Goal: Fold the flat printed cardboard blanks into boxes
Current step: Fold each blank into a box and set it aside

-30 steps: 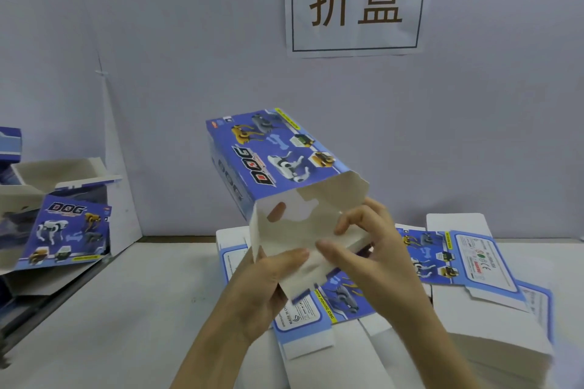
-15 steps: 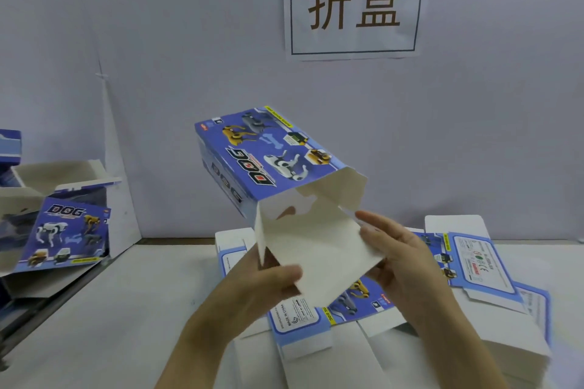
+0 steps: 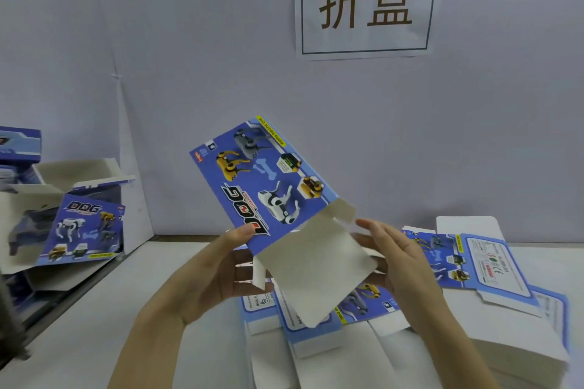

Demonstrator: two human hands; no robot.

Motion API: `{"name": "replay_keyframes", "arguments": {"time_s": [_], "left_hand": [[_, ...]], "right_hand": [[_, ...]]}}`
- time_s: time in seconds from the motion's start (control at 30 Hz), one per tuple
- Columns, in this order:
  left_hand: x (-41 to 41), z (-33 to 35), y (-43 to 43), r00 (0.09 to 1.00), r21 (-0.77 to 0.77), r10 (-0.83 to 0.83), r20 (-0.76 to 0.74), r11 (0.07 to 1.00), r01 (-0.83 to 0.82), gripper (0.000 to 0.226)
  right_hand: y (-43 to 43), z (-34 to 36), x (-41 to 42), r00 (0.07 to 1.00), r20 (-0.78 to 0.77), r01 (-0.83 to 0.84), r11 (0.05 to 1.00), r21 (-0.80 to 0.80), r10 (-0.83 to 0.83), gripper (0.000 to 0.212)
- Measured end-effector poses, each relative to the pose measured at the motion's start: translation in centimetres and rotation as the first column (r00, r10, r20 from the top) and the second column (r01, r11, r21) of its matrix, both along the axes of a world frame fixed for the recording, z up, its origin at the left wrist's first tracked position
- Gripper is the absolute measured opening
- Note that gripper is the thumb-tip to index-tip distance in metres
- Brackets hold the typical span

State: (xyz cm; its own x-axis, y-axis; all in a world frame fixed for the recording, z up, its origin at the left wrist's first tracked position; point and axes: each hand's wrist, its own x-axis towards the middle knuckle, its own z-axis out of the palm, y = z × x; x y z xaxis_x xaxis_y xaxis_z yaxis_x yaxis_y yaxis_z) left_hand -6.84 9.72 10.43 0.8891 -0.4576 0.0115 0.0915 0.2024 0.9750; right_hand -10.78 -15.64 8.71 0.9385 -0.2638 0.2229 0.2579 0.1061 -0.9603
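- Left hand (image 3: 215, 275): grips the box (image 3: 268, 180) at its lower corner, thumb on the printed face, fingers beneath. It holds the box tilted above the table (image 3: 79, 325), probably to keep the open end free.
- Right hand (image 3: 392, 259): fingers straight against the flap (image 3: 316, 271), apparently steering it.
- Flap: plain white card, hanging loose.
- Box: thin blue card printed with robot dogs.
- Blanks (image 3: 493, 265): flat, stacked on the table.

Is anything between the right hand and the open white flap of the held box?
Nothing visible. The right hand, fingers straight, is beside the white flap of the box, which the left hand grips; the flat blanks lie lower, on the table.
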Motion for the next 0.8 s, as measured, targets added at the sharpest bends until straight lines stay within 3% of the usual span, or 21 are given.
{"name": "replay_keyframes", "arguments": {"time_s": [0.07, 0.13, 0.2, 0.27, 0.37, 0.4, 0.43, 0.5, 0.57, 0.6, 0.67, 0.73, 0.8], "left_hand": [[0.1, 0.1, 0.8, 0.996, 0.033, 0.088, 0.004, 0.996, -0.088, 0.076], [0.3, 0.6, 1.7, 0.986, 0.045, 0.159, -0.038, 0.986, -0.158, 0.068], [1.1, 1.8, 2.6, 0.971, 0.059, 0.227, -0.075, 0.973, -0.223, 0.052], [2.6, 3.7, 3.6, 0.923, 0.018, 0.377, -0.076, 0.926, -0.377, 0.053], [5.9, 6.4, 5.6, 0.789, -0.448, 0.613, -0.044, 0.694, -0.565, 0.062], [6.7, 6.9, 5.9, 0.747, -0.542, 0.665, -0.018, 0.621, -0.566, 0.071], [7.2, 7.1, 6.0, 0.712, -0.546, 0.702, 0.027, 0.607, -0.577, 0.075], [7.9, 6.1, 5.2, 0.673, -0.431, 0.726, 0.144, 0.658, -0.618, 0.070], [8.0, 3.5, 3.4, 0.713, -0.317, 0.675, 0.191, 0.730, -0.606, 0.065], [7.9, 2.0, 2.2, 0.735, -0.198, 0.636, 0.235, 0.772, -0.604, 0.061], [7.4, -1.7, 0.0, 0.814, 0.210, 0.466, 0.346, 0.807, -0.552, 0.049], [7.0, -5.5, -2.1, 0.877, 0.519, 0.307, 0.371, 0.714, -0.470, 0.035], [6.3, -8.2, -4.0, 0.877, 0.609, 0.263, 0.403, 0.638, -0.471, 0.025]], "right_hand": [[0.1, -0.5, 0.5, 0.990, -0.139, -0.018, 0.995, -0.097, 0.004, 0.026], [0.3, -1.5, 1.0, 0.966, -0.257, -0.075, 0.948, -0.309, -0.007, 0.029], [0.8, -2.7, 1.3, 0.949, -0.315, -0.206, 0.792, -0.574, 0.019, 0.029], [1.4, -3.1, 1.3, 0.940, -0.338, -0.293, 0.610, -0.736, 0.044, 0.020], [2.0, -2.8, 1.4, 0.930, -0.360, -0.340, 0.539, -0.771, 0.070, 0.016], [2.1, -2.6, 1.4, 0.928, -0.366, -0.345, 0.534, -0.772, 0.070, 0.016], [2.1, -2.6, 1.4, 0.925, -0.374, -0.353, 0.531, -0.770, 0.072, 0.015], [2.2, -2.5, 1.4, 0.916, -0.395, -0.374, 0.521, -0.768, 0.074, 0.015], [2.1, -2.3, 1.4, 0.913, -0.403, -0.380, 0.493, -0.783, 0.064, 0.017], [2.1, -2.3, 1.4, 0.910, -0.409, -0.386, 0.486, -0.784, 0.063, 0.018], [2.0, -2.4, 1.4, 0.904, -0.422, -0.403, 0.473, -0.784, 0.070, 0.018], [1.8, -2.6, 1.5, 0.900, -0.433, -0.405, 0.459, -0.791, 0.048, 0.016], [1.5, -3.2, 1.9, 0.906, -0.423, -0.366, 0.444, -0.818, -0.032, 0.016]]}}
